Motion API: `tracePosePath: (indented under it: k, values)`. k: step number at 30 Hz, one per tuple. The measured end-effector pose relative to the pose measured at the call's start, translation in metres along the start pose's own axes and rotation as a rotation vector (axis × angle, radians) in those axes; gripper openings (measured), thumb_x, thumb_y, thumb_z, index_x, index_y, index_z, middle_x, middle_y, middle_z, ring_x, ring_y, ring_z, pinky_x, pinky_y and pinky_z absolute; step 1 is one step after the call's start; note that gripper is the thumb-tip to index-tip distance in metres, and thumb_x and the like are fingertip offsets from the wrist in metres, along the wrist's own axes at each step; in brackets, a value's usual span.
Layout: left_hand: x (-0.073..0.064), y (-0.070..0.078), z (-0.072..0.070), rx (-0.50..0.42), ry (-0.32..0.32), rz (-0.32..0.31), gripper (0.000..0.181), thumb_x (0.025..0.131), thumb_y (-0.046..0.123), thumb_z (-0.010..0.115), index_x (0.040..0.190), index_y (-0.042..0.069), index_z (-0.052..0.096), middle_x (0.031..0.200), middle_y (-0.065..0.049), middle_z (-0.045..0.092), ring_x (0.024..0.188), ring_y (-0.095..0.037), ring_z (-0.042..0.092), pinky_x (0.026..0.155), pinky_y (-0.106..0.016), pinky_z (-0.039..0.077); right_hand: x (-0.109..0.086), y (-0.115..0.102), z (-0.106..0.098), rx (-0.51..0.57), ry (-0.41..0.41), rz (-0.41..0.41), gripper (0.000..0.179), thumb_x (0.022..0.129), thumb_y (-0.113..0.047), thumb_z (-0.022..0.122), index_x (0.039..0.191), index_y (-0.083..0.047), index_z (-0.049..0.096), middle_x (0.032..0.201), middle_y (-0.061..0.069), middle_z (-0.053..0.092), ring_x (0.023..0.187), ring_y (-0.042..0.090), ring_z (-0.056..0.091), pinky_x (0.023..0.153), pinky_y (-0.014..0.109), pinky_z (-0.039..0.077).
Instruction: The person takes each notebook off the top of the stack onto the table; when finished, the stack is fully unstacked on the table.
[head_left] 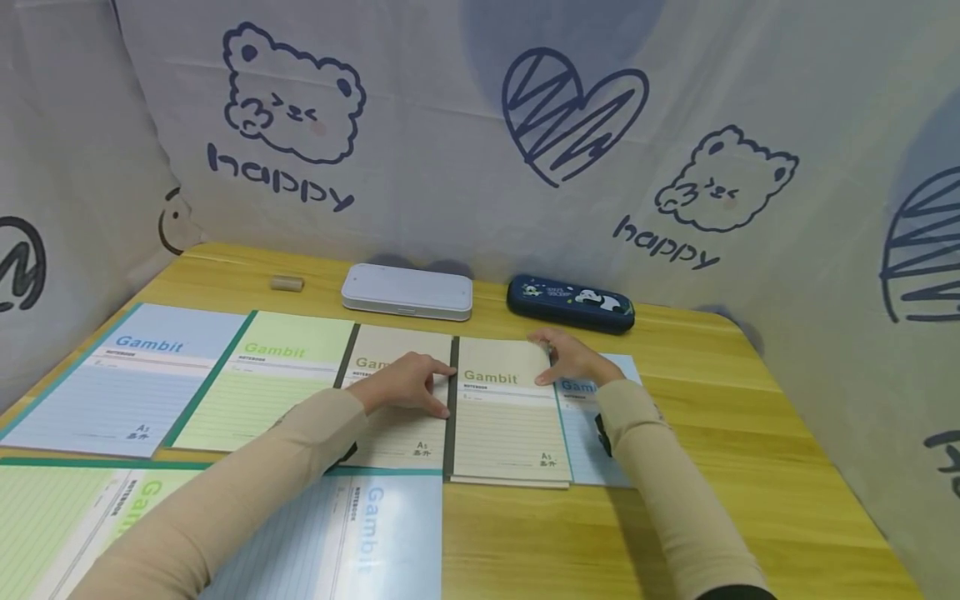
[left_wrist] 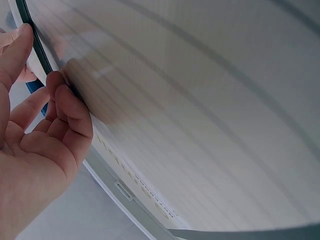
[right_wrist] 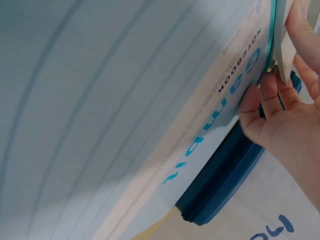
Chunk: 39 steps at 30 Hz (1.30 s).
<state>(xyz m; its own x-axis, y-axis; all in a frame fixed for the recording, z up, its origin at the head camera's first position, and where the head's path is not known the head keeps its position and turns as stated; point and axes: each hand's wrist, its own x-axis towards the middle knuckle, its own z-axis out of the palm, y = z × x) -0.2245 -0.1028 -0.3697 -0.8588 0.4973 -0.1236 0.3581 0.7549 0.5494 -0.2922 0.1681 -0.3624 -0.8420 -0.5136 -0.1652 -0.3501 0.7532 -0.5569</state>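
Note:
A beige Gambit notebook (head_left: 504, 433) with a dark spine lies in front of me, with a second pale edge under its bottom side. My left hand (head_left: 405, 383) holds its spine side with thumb and index finger. On its right side, my right hand (head_left: 573, 357) grips the edge; in the right wrist view the page edge sits between thumb and fingers. Beneath my left hand is another beige notebook (head_left: 393, 437), partly hidden by the forearm. A blue notebook (head_left: 600, 454) lies partly under the held one, below my right wrist.
Farther left lie a blue notebook (head_left: 112, 400) and a green one (head_left: 262, 367). Nearer me, sideways, are a green notebook (head_left: 60, 517) and a blue one (head_left: 397, 533). A white case (head_left: 407, 292), a navy panda pencil case (head_left: 570, 305) and a small tan cylinder (head_left: 287, 283) stand behind.

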Motion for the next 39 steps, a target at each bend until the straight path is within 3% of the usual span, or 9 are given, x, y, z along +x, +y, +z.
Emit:
tracePosePath:
  k: [7,12,18,24,29,39]
  values:
    - [-0.001,0.001,0.000,0.006,-0.001,-0.009,0.067,0.068,0.025,0.078,0.125,0.003,0.051,0.066,0.000,0.053,0.060,-0.012,0.046,0.059,-0.024,0.037,0.002,-0.005,-0.001,-0.002,0.018,0.023,0.079,0.068,-0.001,0.075,0.134,-0.003,0.031,0.131,0.025,0.031,0.118,0.036,0.031,0.099,0.047,0.023]
    - [0.001,0.001,0.000,0.015,-0.008,-0.018,0.067,0.068,0.025,0.077,0.126,0.002,0.050,0.067,-0.001,0.053,0.060,-0.012,0.046,0.058,-0.024,0.037,0.002,-0.003,-0.001,0.090,0.033,0.075,0.079,0.069,0.003,0.073,0.134,-0.004,0.028,0.130,0.022,0.034,0.103,0.034,0.043,0.092,0.044,0.033]
    - [0.002,0.000,0.000,0.000,-0.021,-0.018,0.067,0.068,0.026,0.078,0.125,0.002,0.051,0.068,-0.002,0.053,0.062,-0.013,0.047,0.060,-0.025,0.038,-0.002,-0.001,0.000,0.252,0.074,0.094,0.049,0.070,0.007,0.070,0.112,0.001,0.046,0.114,0.020,0.047,0.090,0.029,0.051,0.085,0.039,0.039]
    - [0.000,0.001,-0.001,0.002,-0.018,0.000,0.068,0.067,0.029,0.078,0.124,0.002,0.052,0.068,-0.001,0.053,0.062,-0.013,0.046,0.059,-0.025,0.038,-0.008,-0.001,0.000,0.290,0.119,0.146,0.029,0.072,-0.001,0.071,0.098,-0.001,0.057,0.097,0.010,0.051,0.079,0.022,0.046,0.074,0.031,0.037]
    - [0.002,0.001,0.001,0.007,-0.014,-0.021,0.066,0.069,0.024,0.077,0.125,0.002,0.051,0.069,-0.001,0.053,0.063,-0.013,0.046,0.059,-0.025,0.037,-0.016,-0.001,-0.001,0.399,0.100,0.170,0.033,0.074,-0.005,0.071,0.103,0.000,0.059,0.089,0.009,0.048,0.079,0.022,0.042,0.067,0.029,0.037]
    - [0.002,0.001,0.002,0.013,-0.014,-0.022,0.068,0.068,0.026,0.077,0.127,0.005,0.050,0.069,-0.001,0.052,0.063,-0.013,0.045,0.059,-0.025,0.036,-0.030,-0.002,-0.002,0.533,0.021,0.255,0.043,0.074,-0.005,0.071,0.114,-0.005,0.057,0.097,0.012,0.048,0.080,0.022,0.045,0.065,0.027,0.040]
